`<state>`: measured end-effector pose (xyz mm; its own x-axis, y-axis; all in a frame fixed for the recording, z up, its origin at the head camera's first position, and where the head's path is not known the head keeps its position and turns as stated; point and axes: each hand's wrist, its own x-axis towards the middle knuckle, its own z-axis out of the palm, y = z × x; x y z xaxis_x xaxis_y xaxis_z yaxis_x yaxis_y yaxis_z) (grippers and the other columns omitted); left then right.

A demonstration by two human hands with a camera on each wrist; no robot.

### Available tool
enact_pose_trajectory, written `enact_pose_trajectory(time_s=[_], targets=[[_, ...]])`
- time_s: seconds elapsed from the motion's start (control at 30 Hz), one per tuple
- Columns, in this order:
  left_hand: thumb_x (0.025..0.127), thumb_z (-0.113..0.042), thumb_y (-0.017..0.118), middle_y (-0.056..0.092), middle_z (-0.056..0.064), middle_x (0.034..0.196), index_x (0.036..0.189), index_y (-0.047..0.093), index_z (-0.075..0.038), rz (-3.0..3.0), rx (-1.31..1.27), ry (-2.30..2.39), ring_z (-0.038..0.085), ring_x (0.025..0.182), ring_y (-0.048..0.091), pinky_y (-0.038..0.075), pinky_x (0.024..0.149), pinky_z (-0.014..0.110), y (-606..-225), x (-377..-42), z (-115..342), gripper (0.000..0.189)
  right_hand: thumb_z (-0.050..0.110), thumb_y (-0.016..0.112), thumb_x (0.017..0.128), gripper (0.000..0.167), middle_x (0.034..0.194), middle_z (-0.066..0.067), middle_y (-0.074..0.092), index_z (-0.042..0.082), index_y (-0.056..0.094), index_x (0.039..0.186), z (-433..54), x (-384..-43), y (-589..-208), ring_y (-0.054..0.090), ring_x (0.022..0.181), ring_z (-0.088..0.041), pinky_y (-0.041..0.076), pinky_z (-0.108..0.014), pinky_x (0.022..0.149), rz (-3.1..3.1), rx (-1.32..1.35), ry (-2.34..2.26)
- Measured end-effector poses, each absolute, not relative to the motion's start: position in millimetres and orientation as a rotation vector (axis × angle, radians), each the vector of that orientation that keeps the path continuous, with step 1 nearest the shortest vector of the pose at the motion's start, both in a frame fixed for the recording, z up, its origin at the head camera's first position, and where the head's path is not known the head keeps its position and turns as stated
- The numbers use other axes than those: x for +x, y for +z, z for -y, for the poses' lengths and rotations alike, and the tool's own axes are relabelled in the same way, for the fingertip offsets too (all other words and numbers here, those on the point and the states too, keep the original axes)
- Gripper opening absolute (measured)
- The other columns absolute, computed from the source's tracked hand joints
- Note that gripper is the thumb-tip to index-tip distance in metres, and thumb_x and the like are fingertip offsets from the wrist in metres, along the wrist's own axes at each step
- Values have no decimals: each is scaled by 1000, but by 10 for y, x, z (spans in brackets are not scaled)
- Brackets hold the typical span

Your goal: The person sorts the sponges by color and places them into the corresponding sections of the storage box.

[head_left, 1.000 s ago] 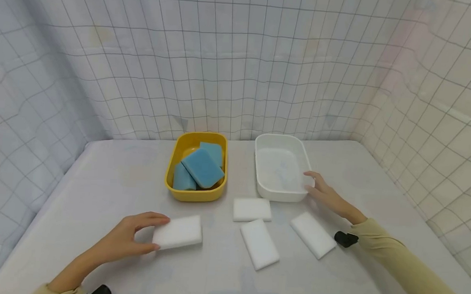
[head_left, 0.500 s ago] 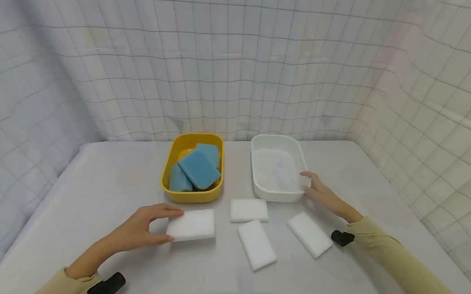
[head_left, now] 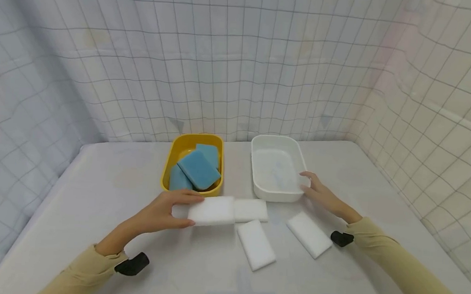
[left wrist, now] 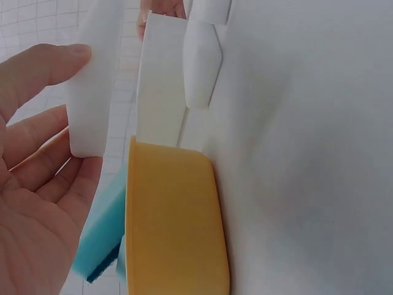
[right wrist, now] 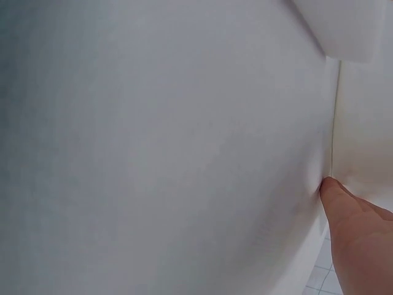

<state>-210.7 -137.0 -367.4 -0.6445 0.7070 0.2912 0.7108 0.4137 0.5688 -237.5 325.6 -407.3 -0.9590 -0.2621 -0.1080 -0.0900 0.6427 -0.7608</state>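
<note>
My left hand (head_left: 162,214) pinches a white melamine sponge (head_left: 212,211) between thumb and fingers, raised over the table in front of the yellow tub (head_left: 192,198). The left wrist view has this white sponge (left wrist: 92,104) higher than the tub's rim. My right hand (head_left: 324,197) holds the near right side of the white tub (head_left: 278,197), fingertips at its rim. In the right wrist view, a finger (right wrist: 347,209) presses against the tub's wall (right wrist: 365,123). Between the hands lie white sponges, one flat (head_left: 252,211), one slanted (head_left: 256,246) and another near the right wrist (head_left: 309,234).
Blue sponges (head_left: 199,168) are piled inside the yellow tub; one shows a dark scouring side in the left wrist view. A white cloth covers the table (head_left: 107,193). Grid-patterned curtains (head_left: 223,74) hang behind and along both sides.
My left hand has carried the white sponge up and to the right, from the front left to before the yellow tub. The right hand stays at the white tub.
</note>
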Motion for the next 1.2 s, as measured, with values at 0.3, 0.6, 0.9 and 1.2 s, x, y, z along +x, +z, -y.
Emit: enact_pose_trajectory(time_s=[0.3,0.6,0.9,1.2], targets=[[78,-21,76,61,9,126,125,60,-8,2646,-1298,-1076,26,115,57,55,89,41,-3567,-2199,1065,51,43,36,100,55,151,-28,17,23,14,146,-3305,-2402,-4147,37,126,-43,40,-56,96,-2647,-304,-1218],[78,-20,76,61,12,127,124,60,-6,2679,-1150,-1139,28,117,57,53,93,44,-3465,-2268,795,51,41,37,100,55,154,-27,9,23,15,146,-3277,-2364,-4118,20,137,-50,31,-68,102,-2620,-297,-1267],[77,-18,76,61,15,127,123,61,-2,2642,-1131,-1152,30,117,56,52,94,45,-3373,-2338,515,51,40,38,100,53,150,-27,21,24,16,145,-3315,-2349,-4113,35,128,-44,40,-58,97,-2648,-278,-1253],[78,-20,76,61,14,126,123,60,-1,2668,-1121,-1162,28,111,59,54,93,42,-3367,-2410,265,52,44,39,99,51,111,-14,46,27,21,143,-3275,-2359,-4115,44,98,-25,40,-31,80,-2668,-270,-1255]])
